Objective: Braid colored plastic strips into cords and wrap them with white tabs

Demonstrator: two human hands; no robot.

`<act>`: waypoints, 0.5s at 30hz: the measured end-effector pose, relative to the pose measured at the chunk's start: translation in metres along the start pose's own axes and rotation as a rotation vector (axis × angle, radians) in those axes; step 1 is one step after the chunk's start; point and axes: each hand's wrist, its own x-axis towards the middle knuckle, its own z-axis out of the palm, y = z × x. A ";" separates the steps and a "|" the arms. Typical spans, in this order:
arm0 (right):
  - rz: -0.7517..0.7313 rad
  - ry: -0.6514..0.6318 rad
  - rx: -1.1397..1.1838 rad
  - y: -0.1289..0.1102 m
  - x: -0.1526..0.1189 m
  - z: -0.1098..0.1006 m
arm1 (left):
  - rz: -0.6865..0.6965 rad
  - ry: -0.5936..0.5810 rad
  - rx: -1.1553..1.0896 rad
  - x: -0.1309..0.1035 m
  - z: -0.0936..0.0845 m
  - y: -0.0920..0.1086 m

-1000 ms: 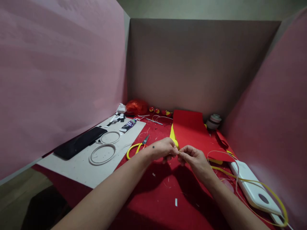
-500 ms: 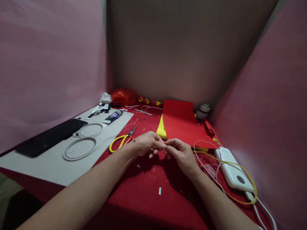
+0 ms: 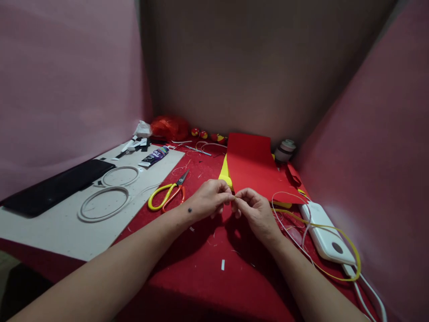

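Note:
My left hand (image 3: 214,197) and my right hand (image 3: 251,205) meet over the red cloth (image 3: 201,273), fingertips pinched close together. Whatever is between them is too small to make out. Left of my left hand lie scissors (image 3: 169,192) with one yellow and one orange handle, blades pointing away. Just beyond the fingers are a stack of yellow paper (image 3: 225,174) and a large red sheet (image 3: 253,167). A small white paper strip (image 3: 223,264) rests on the cloth in front of my hands.
On the grey board (image 3: 60,228) at left lie two coiled rings (image 3: 103,203), a black flat item (image 3: 56,185) and a glue tube (image 3: 154,156). At right are a white power bank (image 3: 330,239) and a yellow band (image 3: 351,246). A red plastic bag (image 3: 170,128) sits behind.
The view has shifted slightly, and the scissors' orange handle shows more fully. My hands stay together, with the fingertips shifted a little and both still pinching.

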 end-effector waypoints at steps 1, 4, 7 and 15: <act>0.004 0.006 0.000 0.001 0.000 0.000 | 0.073 0.046 0.085 -0.001 0.001 -0.001; 0.019 0.033 0.003 0.003 0.001 -0.001 | 0.353 0.174 0.370 -0.002 0.005 -0.006; 0.033 0.055 -0.006 0.006 0.001 -0.001 | 0.479 0.198 0.533 -0.003 0.010 -0.012; 0.047 0.071 -0.045 0.007 0.001 -0.002 | 0.490 0.200 0.731 -0.003 0.016 -0.018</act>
